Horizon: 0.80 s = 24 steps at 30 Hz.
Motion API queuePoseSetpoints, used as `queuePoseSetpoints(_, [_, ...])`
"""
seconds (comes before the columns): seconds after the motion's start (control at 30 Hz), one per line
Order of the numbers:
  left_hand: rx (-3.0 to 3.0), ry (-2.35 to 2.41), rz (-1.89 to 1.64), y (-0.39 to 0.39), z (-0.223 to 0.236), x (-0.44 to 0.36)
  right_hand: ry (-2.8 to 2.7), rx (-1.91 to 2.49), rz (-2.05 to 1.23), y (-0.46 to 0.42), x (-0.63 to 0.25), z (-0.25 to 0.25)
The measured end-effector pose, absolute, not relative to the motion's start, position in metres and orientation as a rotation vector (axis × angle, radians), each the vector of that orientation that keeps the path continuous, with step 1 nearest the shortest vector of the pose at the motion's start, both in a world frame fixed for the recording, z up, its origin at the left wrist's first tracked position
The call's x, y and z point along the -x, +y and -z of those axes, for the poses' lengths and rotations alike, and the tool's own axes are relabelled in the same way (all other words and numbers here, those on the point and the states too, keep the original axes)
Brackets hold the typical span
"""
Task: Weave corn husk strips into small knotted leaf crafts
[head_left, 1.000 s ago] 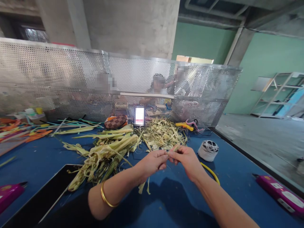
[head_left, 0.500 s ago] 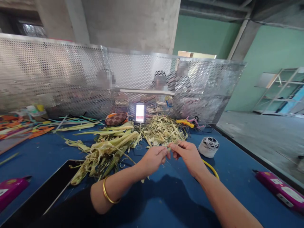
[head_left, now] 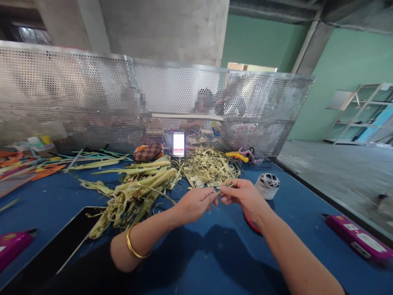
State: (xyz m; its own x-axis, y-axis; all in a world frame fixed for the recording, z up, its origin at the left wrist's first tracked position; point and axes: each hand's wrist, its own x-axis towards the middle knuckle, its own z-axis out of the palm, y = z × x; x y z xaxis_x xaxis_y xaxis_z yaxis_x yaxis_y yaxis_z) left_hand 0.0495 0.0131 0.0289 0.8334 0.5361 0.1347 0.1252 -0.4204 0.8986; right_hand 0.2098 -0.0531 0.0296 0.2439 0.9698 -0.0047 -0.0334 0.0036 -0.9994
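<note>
My left hand (head_left: 196,203) and my right hand (head_left: 244,196) meet above the blue table (head_left: 215,262), both pinched on one thin green leaf strip (head_left: 225,187) held between their fingertips. A gold bangle (head_left: 132,248) circles my left forearm. Just beyond the hands lies a pile of shredded pale leaf strips (head_left: 208,166), and to the left a heap of long green-yellow leaves (head_left: 138,192). Under my right wrist a red curved object (head_left: 250,223) peeks out on the table.
A white spool of thread (head_left: 267,185) stands right of my hands. Yellow and pink tools (head_left: 242,155), a checkered pouch (head_left: 149,151) and a lit phone (head_left: 178,144) sit by the perforated metal screen (head_left: 76,98). People sit behind the screen. Magenta tools (head_left: 357,241) lie at both sides; a dark tablet (head_left: 58,250) lies front left.
Both hands have risen slightly and drifted away from me while keeping their pinch on the strip. The view shifted a little; a red object now shows under my right wrist where a yellow one showed.
</note>
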Motion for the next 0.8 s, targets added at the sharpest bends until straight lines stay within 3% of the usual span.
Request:
queuePoseSetpoints(0.17, [-1.573, 0.448, -0.321, 0.013, -0.028, -0.049, -1.137, 1.262, -0.768, -0.054, -0.203, -0.032])
queuePoseSetpoints(0.47, [-1.541, 0.646, -0.483, 0.014, -0.032, -0.054, -1.246, 1.254, -0.876, -0.057, -0.205, -0.036])
queuePoseSetpoints(0.8, [-1.458, 0.501, -0.44, 0.014, -0.041, -0.054, -1.206, 1.13, -0.798, -0.055, -0.2, -0.033])
